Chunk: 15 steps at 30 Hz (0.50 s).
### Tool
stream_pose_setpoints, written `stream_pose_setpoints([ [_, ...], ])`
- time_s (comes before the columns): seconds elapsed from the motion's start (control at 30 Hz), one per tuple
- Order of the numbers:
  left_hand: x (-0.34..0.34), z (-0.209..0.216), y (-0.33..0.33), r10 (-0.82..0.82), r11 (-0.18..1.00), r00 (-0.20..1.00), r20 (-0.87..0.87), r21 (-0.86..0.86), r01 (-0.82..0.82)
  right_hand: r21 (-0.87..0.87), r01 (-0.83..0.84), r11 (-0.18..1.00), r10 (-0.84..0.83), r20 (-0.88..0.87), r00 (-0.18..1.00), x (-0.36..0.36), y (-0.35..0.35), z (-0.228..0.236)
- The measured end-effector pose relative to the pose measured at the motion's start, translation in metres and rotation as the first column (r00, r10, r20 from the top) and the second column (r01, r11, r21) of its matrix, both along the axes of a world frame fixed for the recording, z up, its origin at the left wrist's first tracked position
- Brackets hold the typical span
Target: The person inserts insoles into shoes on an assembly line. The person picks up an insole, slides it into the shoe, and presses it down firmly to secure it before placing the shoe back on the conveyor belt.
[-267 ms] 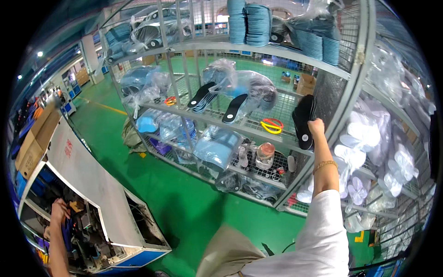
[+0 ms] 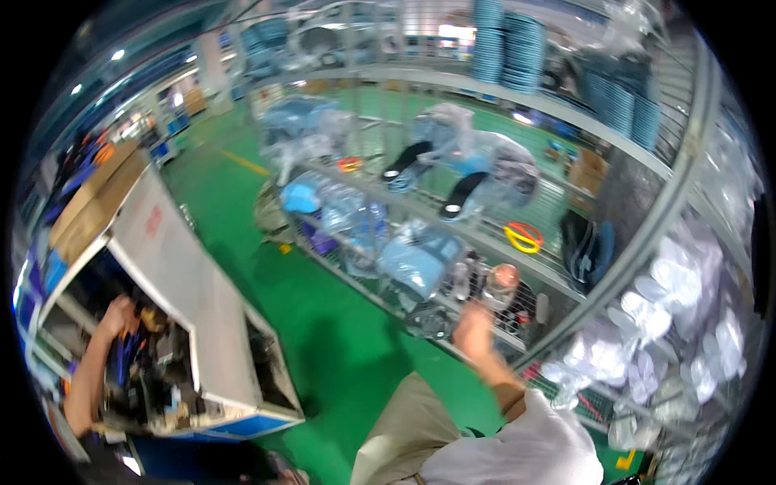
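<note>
My right hand (image 2: 475, 327) is smeared by motion in front of the lower rack shelf, near a glass jar with an orange-pink top (image 2: 503, 283). Its fingers are too blurred to read, and no held object shows. A stack of black and blue insoles (image 2: 584, 249) stands on edge at the right end of the middle shelf, apart from my hand. My left hand is out of view. Left of those insoles lie red and yellow scissors (image 2: 524, 238), then more black-topped insoles (image 2: 465, 196) partly in clear plastic.
Another person's hand (image 2: 121, 315) reaches into the open white machine cabinet (image 2: 174, 242) at left. A metal rack (image 2: 582, 125) holds blue insole stacks (image 2: 489, 48) and bagged insoles (image 2: 420, 255). White bagged insoles (image 2: 638, 319) fill a side rack. Green floor (image 2: 331, 364) lies between.
My right hand has let go of the insole stack and moved left and down. The stack remains standing on the shelf. The view has turned left, so the scene shifts right.
</note>
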<state>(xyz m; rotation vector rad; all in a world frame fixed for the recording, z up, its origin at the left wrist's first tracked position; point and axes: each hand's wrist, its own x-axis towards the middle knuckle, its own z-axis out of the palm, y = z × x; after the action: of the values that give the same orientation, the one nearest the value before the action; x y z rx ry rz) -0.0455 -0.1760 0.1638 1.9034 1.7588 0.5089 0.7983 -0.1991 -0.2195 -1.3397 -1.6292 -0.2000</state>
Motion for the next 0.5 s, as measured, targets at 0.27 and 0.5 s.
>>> stream_pose_setpoints([
  [0.27,0.292,-0.139,-0.398,-0.226,0.974,0.957,0.183,0.058,0.219,-0.668,-0.478,-0.571,0.814,-0.384,-0.435,-0.362,-0.253,-0.005],
  [0.5,0.381,-0.149,-0.624,0.076,0.948,0.924,0.374,0.260,-0.183,-0.703,-0.274,-0.656,0.734,-0.510,-0.450,-0.511,-0.444,-0.003],
])
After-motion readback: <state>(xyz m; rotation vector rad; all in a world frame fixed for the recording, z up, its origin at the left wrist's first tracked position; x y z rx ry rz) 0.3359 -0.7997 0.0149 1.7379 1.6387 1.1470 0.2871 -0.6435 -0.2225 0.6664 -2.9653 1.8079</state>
